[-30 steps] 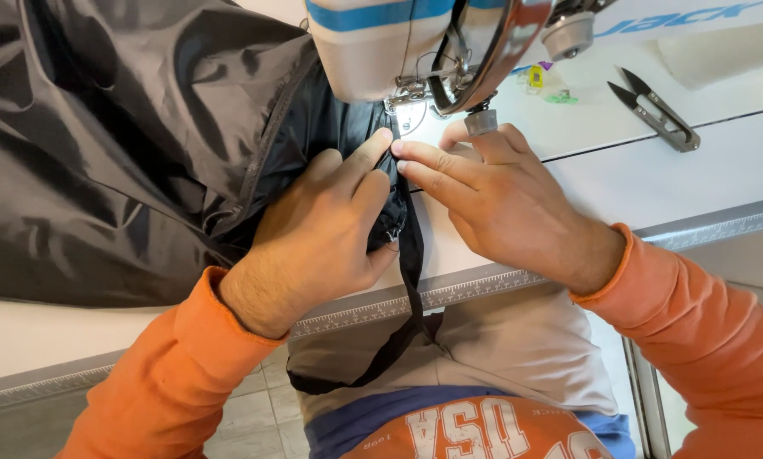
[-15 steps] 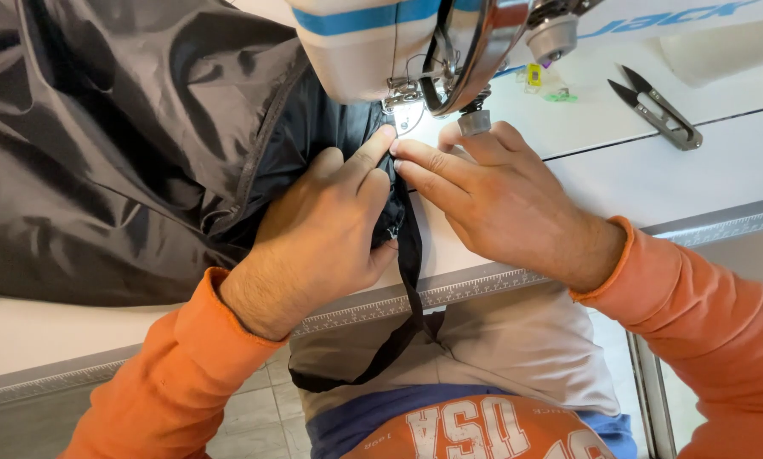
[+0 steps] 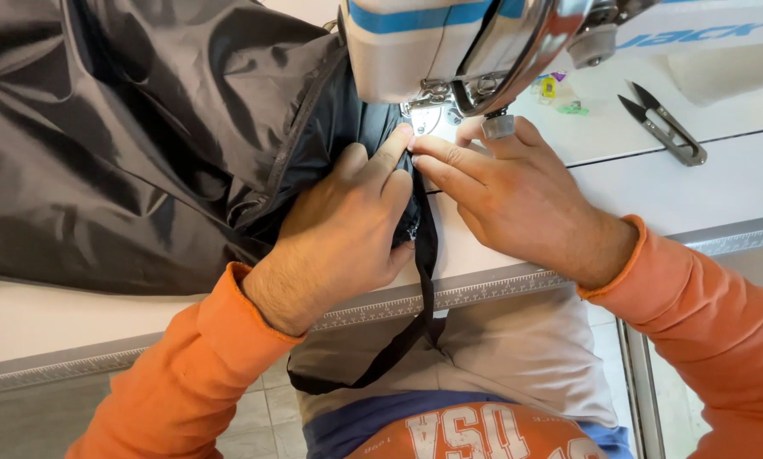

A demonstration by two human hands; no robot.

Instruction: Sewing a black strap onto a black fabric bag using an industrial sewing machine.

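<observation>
My left hand (image 3: 347, 225) lies flat on dark grey shiny fabric (image 3: 126, 144), fingers stretched toward the needle area of a white and blue sewing machine (image 3: 432, 47). Across from it, my right hand (image 3: 509, 195) presses the fabric's edge with its fingertips meeting the left fingertips just below the presser foot (image 3: 428, 110). A black zipper tape (image 3: 424, 255) runs between the hands and hangs off the table's front edge in a loop. Both hands press down rather than grasp.
Small thread snips (image 3: 663, 123) lie on the white table (image 3: 670, 187) at the right. A few small coloured clips (image 3: 560, 93) sit behind the machine. A metal ruler strip (image 3: 483, 289) lines the table's front edge. The bulk of the fabric fills the left side.
Both hands have slid a little forward with the fabric toward the needle. The view has shifted slightly.
</observation>
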